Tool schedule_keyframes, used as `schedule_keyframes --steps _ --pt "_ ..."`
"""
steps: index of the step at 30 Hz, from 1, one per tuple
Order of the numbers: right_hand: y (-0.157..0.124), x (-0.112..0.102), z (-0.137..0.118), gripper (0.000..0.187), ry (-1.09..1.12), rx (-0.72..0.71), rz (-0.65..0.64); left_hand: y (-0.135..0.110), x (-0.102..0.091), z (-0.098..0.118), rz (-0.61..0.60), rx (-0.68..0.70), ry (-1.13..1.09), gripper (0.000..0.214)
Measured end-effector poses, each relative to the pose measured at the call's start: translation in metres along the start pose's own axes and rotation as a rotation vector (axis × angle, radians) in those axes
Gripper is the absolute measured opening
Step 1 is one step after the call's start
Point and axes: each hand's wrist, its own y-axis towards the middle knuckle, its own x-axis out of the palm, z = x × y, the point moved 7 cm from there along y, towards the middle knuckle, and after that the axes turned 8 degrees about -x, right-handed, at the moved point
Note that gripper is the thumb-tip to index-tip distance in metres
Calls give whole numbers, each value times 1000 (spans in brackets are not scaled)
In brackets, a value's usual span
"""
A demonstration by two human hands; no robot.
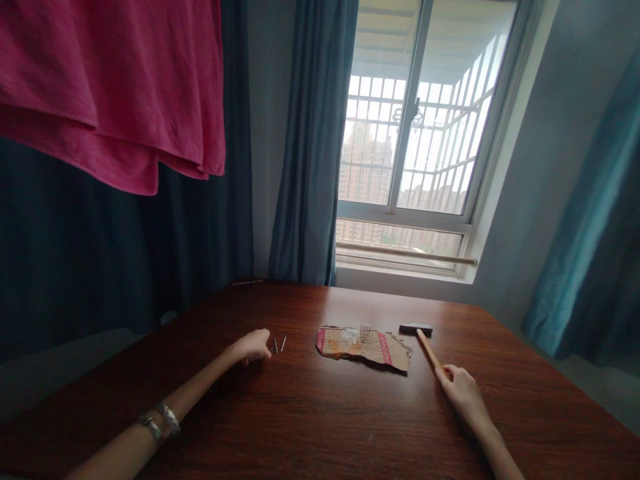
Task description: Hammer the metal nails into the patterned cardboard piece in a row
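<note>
My left hand (253, 347) rests on the dark wooden table (310, 413), fingers curled down right beside two or three loose nails (279, 345); whether it pinches one I cannot make out. My right hand (461, 390) is closed round the lower end of a hammer's wooden handle (429, 351). The hammer's dark head (415, 329) lies on the table. Between the hands lies a torn piece of cardboard (364, 345) with pink stripes, with several nails (365, 331) standing upright in it.
A window (415, 147) with bars lies beyond the table's far edge, flanked by blue curtains (313, 153). A pink cloth (115, 87) hangs at the upper left. A bracelet is on my left wrist (161, 420).
</note>
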Motion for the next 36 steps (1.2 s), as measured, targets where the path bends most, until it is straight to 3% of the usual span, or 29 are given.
schedule_keyframes --steps 3,6,12,15,19,25,31,34,36 --pt "-4 -25 -19 44 -51 -54 164 1 -2 10 -26 45 -69 14" --pt "-9 -40 -64 39 108 -182 254 -4 -3 44 -109 181 -233 15" --pt "-15 -13 -182 35 842 -346 8 -44 10 156 -291 538 -597 26" --pt "-12 0 -212 42 1053 -291 -88 -56 21 194 -242 623 -714 36" --pt "2 3 -217 44 1151 -268 -117 -55 45 223 -257 695 -814 40" --pt "23 13 -195 41 1165 -231 -70 -42 60 240 -188 733 -780 39" --pt "46 18 -181 39 1099 -236 23 -32 47 253 -6 816 -642 35" --pt "65 23 -171 43 1063 -243 106 -11 34 254 132 812 -637 30" --pt "77 33 -164 45 1033 -237 129 12 29 251 138 726 -761 30"
